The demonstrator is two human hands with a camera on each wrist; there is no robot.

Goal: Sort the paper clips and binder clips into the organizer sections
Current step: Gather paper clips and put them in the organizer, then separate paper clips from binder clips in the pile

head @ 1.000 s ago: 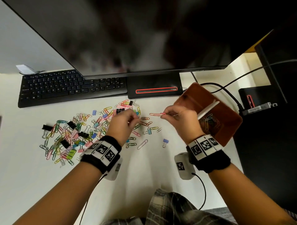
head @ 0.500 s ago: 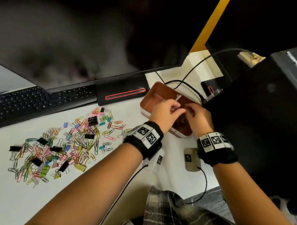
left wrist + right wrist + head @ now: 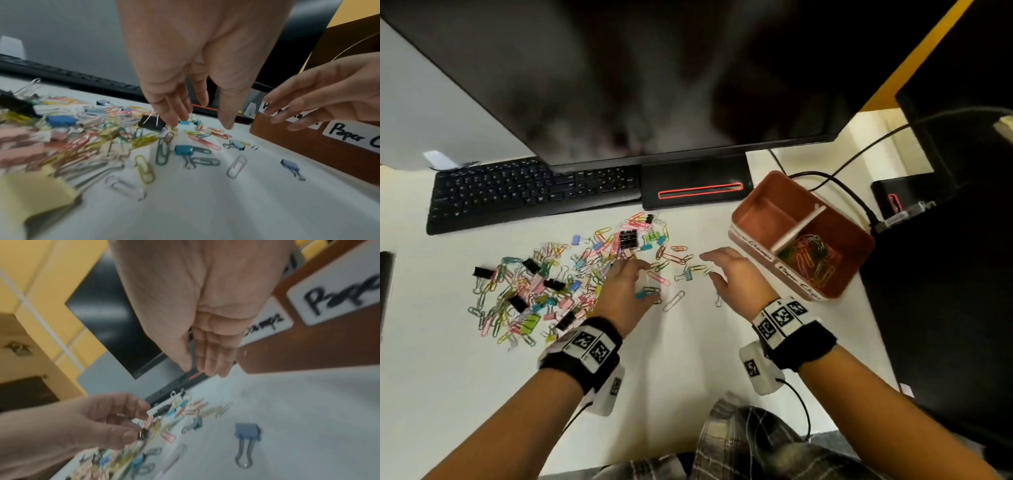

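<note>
Head view showed both hands' grips slack and empty, the left hand (image 3: 627, 291) nearer the clip pile (image 3: 544, 284) on the counter (image 3: 448, 377), the organizer (image 3: 854, 267) beyond the right hand (image 3: 739, 279).

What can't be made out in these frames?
- Far section of the organizer: head view, floor partly hidden by its wall.
- Left label: right wrist view, blurred and cut by the right hand.
- Left hand: right wrist view, blur hides any grip.
- Clip pile: left wrist view, smeared.
</note>
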